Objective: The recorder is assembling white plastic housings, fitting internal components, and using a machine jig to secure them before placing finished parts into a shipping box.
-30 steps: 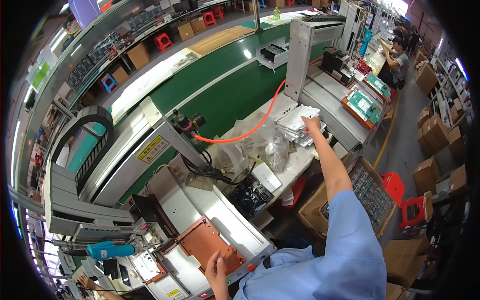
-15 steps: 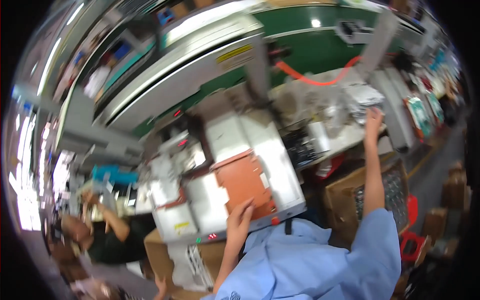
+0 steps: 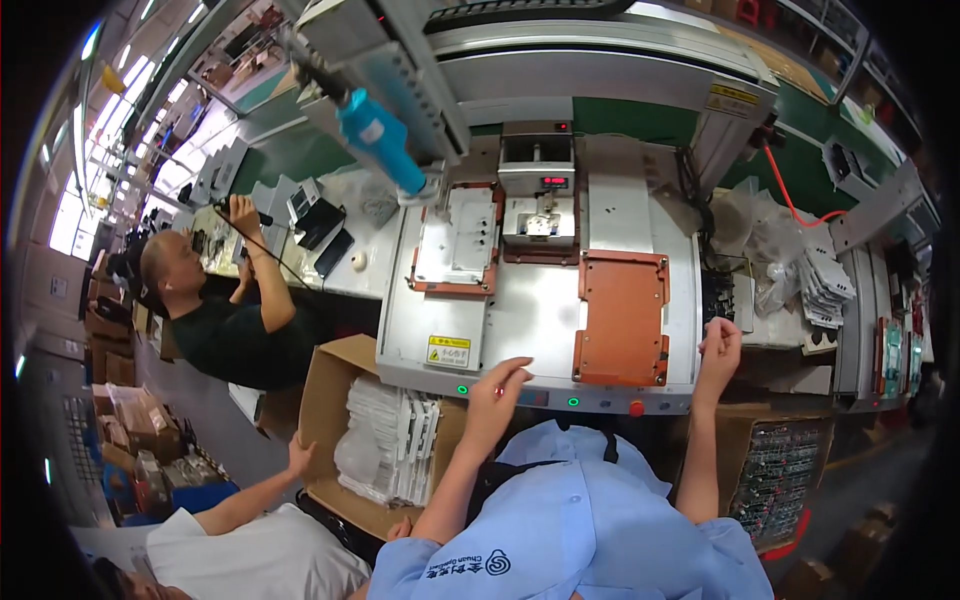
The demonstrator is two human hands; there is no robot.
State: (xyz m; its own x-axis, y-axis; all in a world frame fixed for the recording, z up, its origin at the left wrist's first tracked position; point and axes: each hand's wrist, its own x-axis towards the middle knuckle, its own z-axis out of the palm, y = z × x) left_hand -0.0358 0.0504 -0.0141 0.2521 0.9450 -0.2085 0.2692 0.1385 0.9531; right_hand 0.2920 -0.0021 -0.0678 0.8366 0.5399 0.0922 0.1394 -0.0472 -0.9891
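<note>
Now, from the head camera, the orange plate lies flat on the grey counter of the machine, on the right side, near the front edge. It is a flat rectangle. Its long side runs from near to far, and its short ends face the person and the machine's back. It looks stiff and hard, like metal or thick plastic, and I think it is a bit heavy and will not bend. A good place to grab it would be the two long edges, one on each side, since the top is smooth and could slip.

The left hand hangs over the front edge of the counter, near the green buttons. Its fingers are loosely curled and hold nothing. The right hand is just right of the orange plate, by its near corner. It is curled almost into a fist, and I cannot tell if something tiny is inside.

Farther left sits a second tray with an orange rim. A cardboard box of white packs stands low on the left.
</note>
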